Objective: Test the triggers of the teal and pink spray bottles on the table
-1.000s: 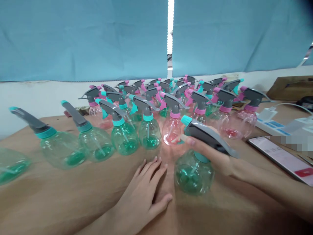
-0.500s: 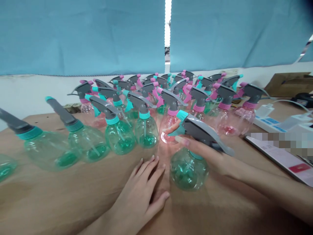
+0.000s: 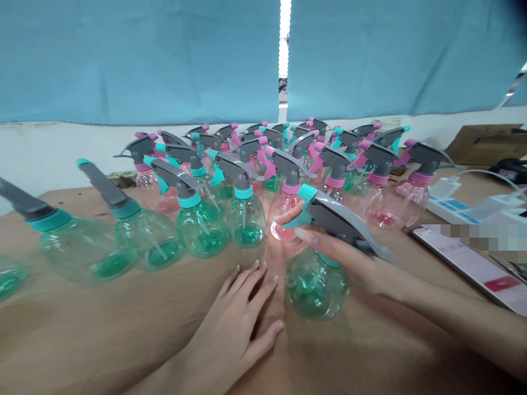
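Note:
My right hand (image 3: 349, 255) is wrapped round the neck of a green spray bottle (image 3: 317, 291), under its grey and turquoise spray head, with fingers by the turquoise trigger. The bottle is upright, close to the tabletop; I cannot tell whether its base touches. My left hand (image 3: 242, 312) lies flat on the wooden table (image 3: 164, 329), fingers stretched out, holding nothing. Just beyond it stand a green spray bottle (image 3: 247, 222) and another green one (image 3: 201, 230). A pink spray bottle (image 3: 284, 211) is partly hidden behind my right fingers.
More green bottles (image 3: 86, 247) stand on the left, and several pink ones (image 3: 385, 206) towards the back right. A phone (image 3: 465, 263), a white power strip (image 3: 457, 206) with plugs and a cardboard box (image 3: 486, 144) are at the right. Blue curtains (image 3: 144, 60) hang behind.
Almost nothing differs. The right hand keeps its grip on the green spray bottle, and the left hand stays flat on the table.

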Motion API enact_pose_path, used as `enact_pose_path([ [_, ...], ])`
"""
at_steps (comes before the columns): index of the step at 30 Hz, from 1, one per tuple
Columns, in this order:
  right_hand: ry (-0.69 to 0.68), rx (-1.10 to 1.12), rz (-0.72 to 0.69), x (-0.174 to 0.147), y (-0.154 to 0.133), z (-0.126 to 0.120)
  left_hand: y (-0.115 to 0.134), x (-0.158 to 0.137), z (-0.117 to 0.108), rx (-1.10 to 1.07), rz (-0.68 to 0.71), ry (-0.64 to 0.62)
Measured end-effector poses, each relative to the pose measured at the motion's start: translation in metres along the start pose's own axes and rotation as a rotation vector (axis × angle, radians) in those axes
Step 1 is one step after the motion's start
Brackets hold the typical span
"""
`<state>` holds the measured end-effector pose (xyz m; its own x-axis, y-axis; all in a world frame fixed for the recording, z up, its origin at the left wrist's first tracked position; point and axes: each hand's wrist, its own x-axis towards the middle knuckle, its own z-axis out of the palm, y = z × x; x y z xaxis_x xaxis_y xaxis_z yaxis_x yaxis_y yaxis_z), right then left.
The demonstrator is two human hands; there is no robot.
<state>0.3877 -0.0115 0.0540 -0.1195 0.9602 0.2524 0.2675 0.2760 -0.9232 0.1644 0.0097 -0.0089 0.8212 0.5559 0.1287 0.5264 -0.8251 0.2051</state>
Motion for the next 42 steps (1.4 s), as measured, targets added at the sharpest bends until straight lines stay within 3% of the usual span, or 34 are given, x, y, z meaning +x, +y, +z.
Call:
enact_pose_path([
  [18, -0.059, 0.013, 0.014, -0.004, 0.013, -0.005, 0.001, 0.0, -0.001, 0.032, 0.014, 0.024],
  [24, 0.102, -0.1, -0.179, -0.001, 0.008, -0.005, 0.002, -0.001, -0.003, 0.07, 0.015, -0.007],
  [27, 0.115, -0.156, -0.227, 0.0, 0.003, -0.005, 0.001, -0.002, -0.002, 0.075, 0.021, -0.006],
  [37, 0.062, -0.123, -0.244, 0.0, -0.004, -0.007, 0.001, -0.001, -0.001, 0.074, 0.028, 0.017],
  [42, 0.049, -0.062, -0.139, -0.001, 0.002, -0.004, 0.0, -0.002, 0.0, 0.063, 0.027, 0.015],
])
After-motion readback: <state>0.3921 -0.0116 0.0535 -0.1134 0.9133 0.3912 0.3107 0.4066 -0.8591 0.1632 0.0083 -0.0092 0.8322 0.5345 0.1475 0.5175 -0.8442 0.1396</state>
